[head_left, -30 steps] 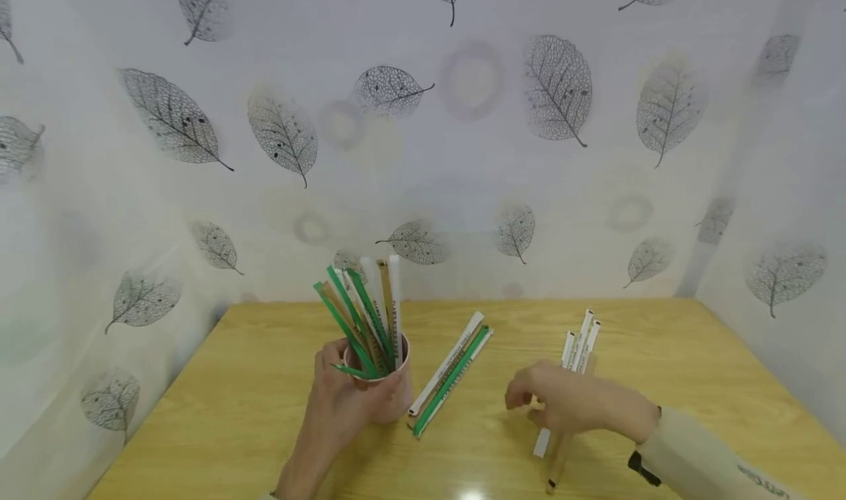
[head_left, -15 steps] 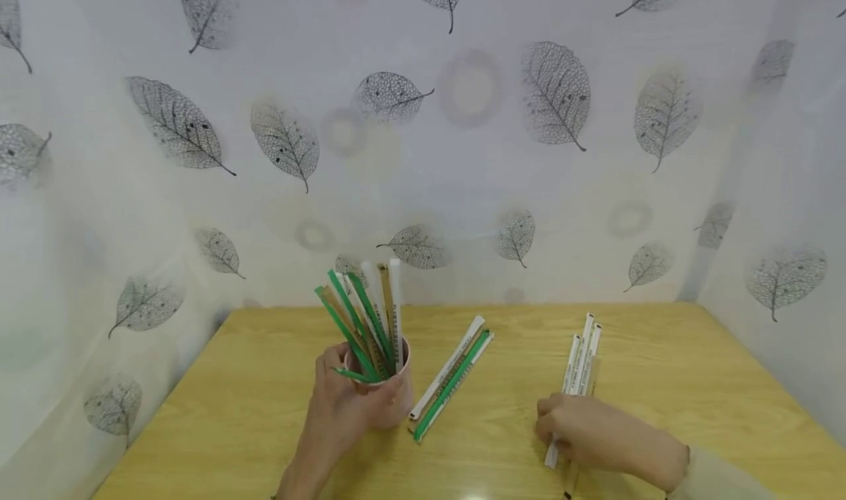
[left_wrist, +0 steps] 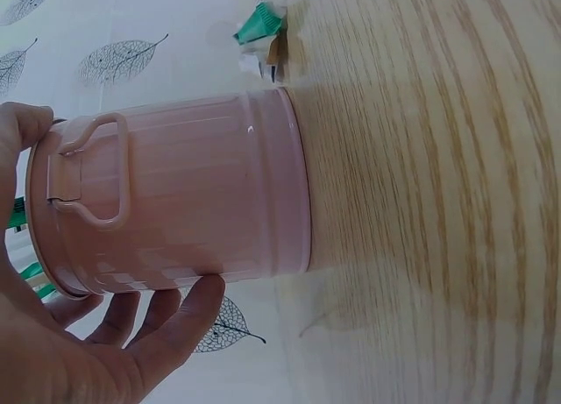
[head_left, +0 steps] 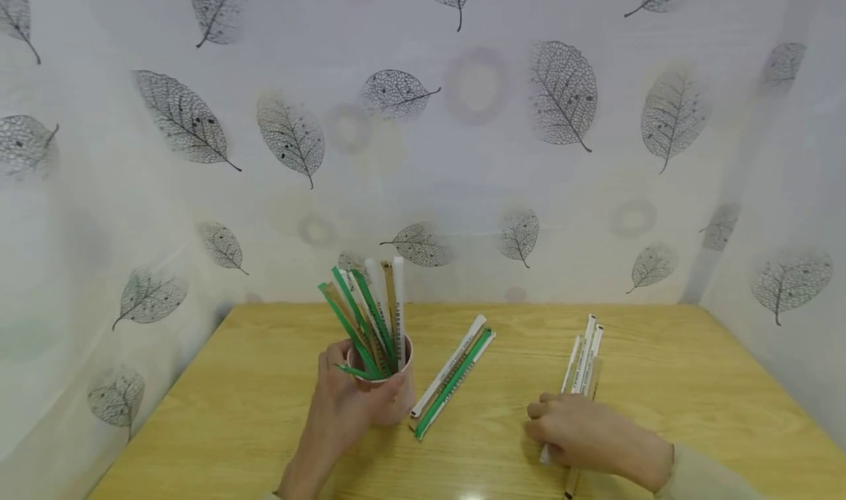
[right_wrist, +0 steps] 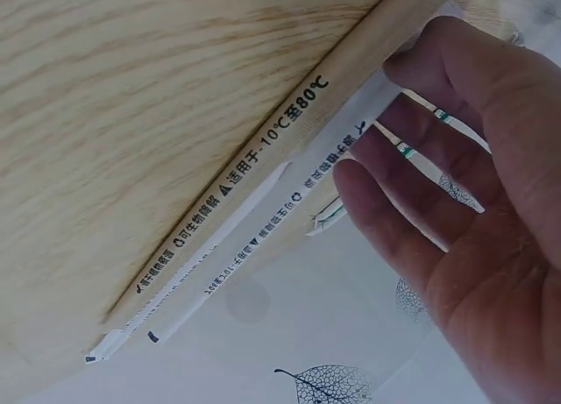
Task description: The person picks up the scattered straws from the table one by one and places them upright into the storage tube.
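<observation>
My left hand (head_left: 340, 404) grips a pink metal pail (left_wrist: 175, 189) by its upper part; a small wire handle shows on its side. Green, brown and white paper-wrapped straws (head_left: 362, 313) lean out of its mouth. On the right, my right hand (head_left: 588, 432) is low over a loose group of wrapped straws. Thumb and fingers pinch a white wrapped straw (right_wrist: 272, 220) near one end, as the right wrist view shows. Beside it lies a brown wrapped straw (right_wrist: 237, 163) with black print. Other white straws (head_left: 588, 346) in the group reach out beyond the hand.
Between the hands, a small slanted bundle of white, brown and green wrapped straws (head_left: 452, 375) lies close to the pail. The wooden table (head_left: 218, 426) ends at a pale leaf-patterned cloth (head_left: 463, 162) behind and at both sides.
My right hand has come down from above onto the straws and now pinches a white one, which has shifted slightly left at its near end. The left hand keeps its grip on the pail.
</observation>
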Available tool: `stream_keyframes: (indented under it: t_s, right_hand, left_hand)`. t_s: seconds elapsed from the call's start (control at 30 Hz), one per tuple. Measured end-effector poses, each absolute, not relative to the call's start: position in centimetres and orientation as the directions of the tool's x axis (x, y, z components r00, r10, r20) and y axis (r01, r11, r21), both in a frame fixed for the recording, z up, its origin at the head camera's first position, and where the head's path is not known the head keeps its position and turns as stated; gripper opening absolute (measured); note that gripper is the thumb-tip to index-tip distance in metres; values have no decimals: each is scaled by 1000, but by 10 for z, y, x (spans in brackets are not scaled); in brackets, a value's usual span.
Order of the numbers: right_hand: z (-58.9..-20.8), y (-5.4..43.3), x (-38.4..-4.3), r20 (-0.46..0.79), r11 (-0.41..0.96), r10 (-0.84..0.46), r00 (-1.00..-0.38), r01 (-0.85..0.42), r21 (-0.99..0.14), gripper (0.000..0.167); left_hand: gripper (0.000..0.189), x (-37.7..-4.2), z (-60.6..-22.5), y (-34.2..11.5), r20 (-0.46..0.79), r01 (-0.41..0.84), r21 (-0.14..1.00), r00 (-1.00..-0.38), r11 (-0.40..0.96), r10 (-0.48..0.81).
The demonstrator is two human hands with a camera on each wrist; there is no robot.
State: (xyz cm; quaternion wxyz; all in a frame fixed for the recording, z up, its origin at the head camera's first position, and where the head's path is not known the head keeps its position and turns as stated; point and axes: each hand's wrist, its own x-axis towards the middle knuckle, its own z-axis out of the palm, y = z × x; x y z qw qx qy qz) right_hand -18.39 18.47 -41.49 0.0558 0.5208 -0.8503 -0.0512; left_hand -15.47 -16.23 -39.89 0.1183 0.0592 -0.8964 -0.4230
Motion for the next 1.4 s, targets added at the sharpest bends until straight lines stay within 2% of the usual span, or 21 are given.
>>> stream_keyframes:
  t_s: [0.13,0.27,0.33,0.37,0.47,0.57,0.73,0.83,0.97,1.1,1.27,1.4]
  right_hand:
    - [-417,184,-185,139,381,-923,-359,-904,193,25]
    - [-418,181,-191,316,296,-925,-212,-923,244,31]
    - [-417,178,-195,420,259,-895,-147,-940,223,32]
    - [-416,177,-197,470,248,-873,-130,-949,197,27]
    - [-407,175,-202,585,211,-800,-132,-975,69,12]
    - [-397,174,-208,677,194,-717,-166,-980,-35,18]
    - [-378,166,-220,840,177,-503,-205,-975,-132,8]
    - [-366,159,-224,891,112,-356,-283,-959,-260,15]
    - [-346,147,-222,871,-41,-212,-443,-887,-461,27]
    - [-326,133,-220,825,-84,-87,-559,-821,-565,18]
    - [-306,112,-221,777,-100,30,-628,-776,-623,14]
    - [-295,95,-222,763,-205,48,-644,-754,-624,23]
  left_hand:
    - [85,-155,-399,-162,163,-4,770,-966,638,-203]
    - [86,-154,-399,-163,159,-5,774,-967,634,-201]
    - [87,-155,-399,-163,162,-3,773,-966,635,-202]
    - [88,-155,-399,-163,161,-4,774,-966,633,-203]
    - [90,-155,-400,-162,168,0,777,-964,630,-206]
    - [91,-155,-400,-162,163,-4,783,-964,622,-212]
    - [91,-154,-399,-162,160,-13,779,-963,627,-218]
    - [91,-155,-399,-162,162,-10,775,-964,632,-213]
    - [93,-156,-398,-161,150,-21,773,-965,634,-215]
    - [93,-156,-397,-161,142,-29,778,-965,627,-220]
    - [92,-156,-398,-161,148,-21,778,-965,627,-217]
    - [91,-156,-398,-161,153,-15,780,-965,626,-214]
